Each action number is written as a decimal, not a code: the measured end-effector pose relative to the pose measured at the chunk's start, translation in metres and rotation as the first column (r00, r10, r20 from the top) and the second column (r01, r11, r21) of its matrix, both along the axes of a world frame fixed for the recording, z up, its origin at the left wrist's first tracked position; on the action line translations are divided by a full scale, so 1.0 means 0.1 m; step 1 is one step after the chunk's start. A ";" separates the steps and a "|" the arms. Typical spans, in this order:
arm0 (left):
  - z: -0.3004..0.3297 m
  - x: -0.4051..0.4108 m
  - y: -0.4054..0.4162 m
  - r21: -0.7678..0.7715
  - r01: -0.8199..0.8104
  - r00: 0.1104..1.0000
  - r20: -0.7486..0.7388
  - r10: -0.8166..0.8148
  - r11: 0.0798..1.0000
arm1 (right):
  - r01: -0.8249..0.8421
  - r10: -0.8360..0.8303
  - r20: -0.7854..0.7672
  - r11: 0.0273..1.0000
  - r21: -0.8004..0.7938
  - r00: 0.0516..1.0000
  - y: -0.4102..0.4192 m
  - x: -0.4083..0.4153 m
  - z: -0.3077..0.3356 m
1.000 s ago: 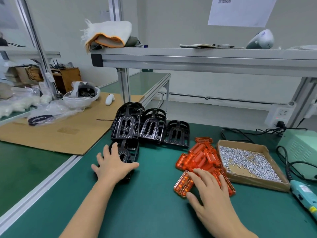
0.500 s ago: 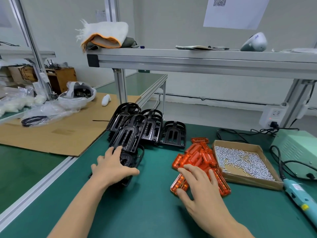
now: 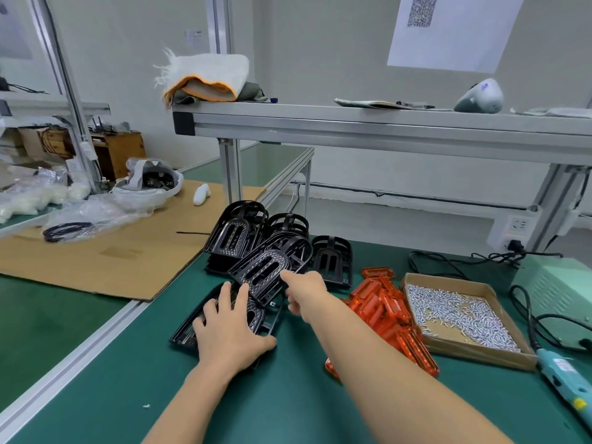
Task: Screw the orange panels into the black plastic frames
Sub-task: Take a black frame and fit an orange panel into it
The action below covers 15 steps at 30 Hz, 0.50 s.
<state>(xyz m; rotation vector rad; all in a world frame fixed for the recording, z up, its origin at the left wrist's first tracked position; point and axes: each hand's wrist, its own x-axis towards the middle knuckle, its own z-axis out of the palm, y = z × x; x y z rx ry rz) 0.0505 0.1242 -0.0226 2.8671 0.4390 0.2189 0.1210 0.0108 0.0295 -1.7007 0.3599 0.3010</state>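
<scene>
Several black plastic frames (image 3: pixel 238 230) stand stacked at the back of the green mat. One black frame (image 3: pixel 184 331) lies flat near me, and my left hand (image 3: pixel 230 334) rests palm down on it with fingers spread. A tilted black frame (image 3: pixel 261 272) leans over it. My right hand (image 3: pixel 304 288) has crossed over from the right and closes on that tilted frame's right edge. A pile of orange panels (image 3: pixel 381 304) lies to the right, partly hidden behind my right forearm.
A shallow cardboard box (image 3: pixel 480 355) of small silver screws sits right of the orange pile. A teal electric screwdriver (image 3: pixel 563 376) and its green power unit (image 3: pixel 557 288) lie at the far right. A cardboard sheet (image 3: pixel 105 261) covers the left bench. A metal shelf (image 3: pixel 384 123) runs overhead.
My right hand left the orange panels and reached left to the tilted black frame. That frame has risen from the stack. My left hand stays on the flat frame.
</scene>
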 end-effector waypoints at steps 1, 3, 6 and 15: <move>-0.01 0.00 0.00 0.001 -0.002 1.000 0.012 0.002 1.000 | 0.030 -0.030 -0.009 0.999 0.037 1.000 0.02 0.02 -0.03; -0.04 -0.01 0.00 -0.006 -0.010 0.999 0.037 0.010 1.000 | 0.071 -0.070 -0.010 0.992 0.104 0.997 0.03 0.05 -0.07; -0.07 -0.01 0.00 -0.003 -0.005 0.997 0.072 0.005 1.000 | 0.092 -0.100 0.013 0.956 0.279 0.995 -0.02 0.01 0.01; 0.02 -0.02 0.07 0.115 -0.024 0.998 0.068 0.016 0.993 | -0.111 -0.050 0.569 0.963 0.245 0.821 -1.21 -0.85 0.65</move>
